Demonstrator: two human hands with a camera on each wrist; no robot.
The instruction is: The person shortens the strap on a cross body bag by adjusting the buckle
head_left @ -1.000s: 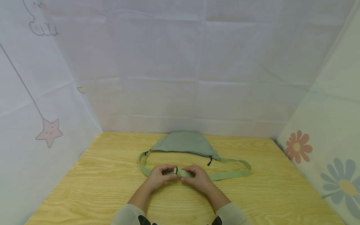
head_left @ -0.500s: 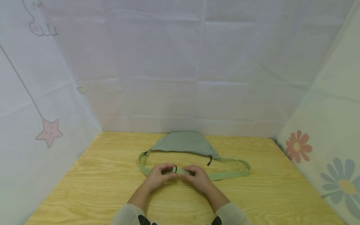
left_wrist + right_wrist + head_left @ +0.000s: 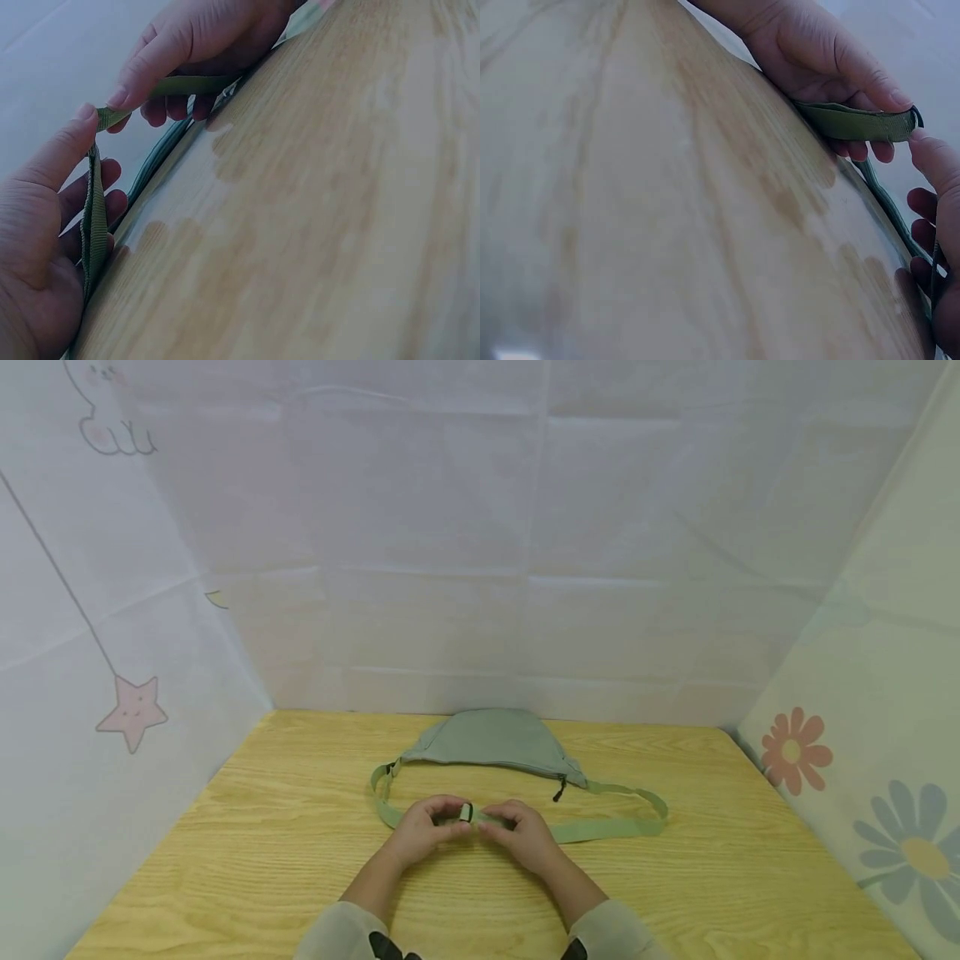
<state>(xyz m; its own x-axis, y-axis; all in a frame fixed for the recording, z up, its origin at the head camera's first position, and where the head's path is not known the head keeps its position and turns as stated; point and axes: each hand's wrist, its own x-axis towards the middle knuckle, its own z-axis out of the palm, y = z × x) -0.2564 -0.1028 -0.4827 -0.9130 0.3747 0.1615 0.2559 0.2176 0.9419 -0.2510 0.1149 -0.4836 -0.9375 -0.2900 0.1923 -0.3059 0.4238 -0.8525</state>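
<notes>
A grey-green waist bag [image 3: 491,739] lies at the back of the table, its green webbing strap [image 3: 607,831] looping towards me. My left hand [image 3: 422,835] pinches the strap beside a dark-rimmed strap slider [image 3: 467,812]. Just right of the slider, my right hand [image 3: 527,837] pinches the webbing between thumb and fingers. In the left wrist view the strap [image 3: 94,217] runs folded along the left palm, and the thumbs almost meet. The slider's dark edge [image 3: 917,116] shows at the left thumb tip in the right wrist view. The fingers hide part of the webbing.
The wooden table [image 3: 262,852] stretches out on both sides of my forearms. A black zipper pull [image 3: 559,789] hangs from the bag's right end. Another dark buckle [image 3: 390,768] sits by its left end. Pale printed cloth [image 3: 480,568] walls in the back and sides.
The slider has shifted slightly left and turned a little between my fingers. My right hand has moved slightly left along the strap. The bag lies where it was.
</notes>
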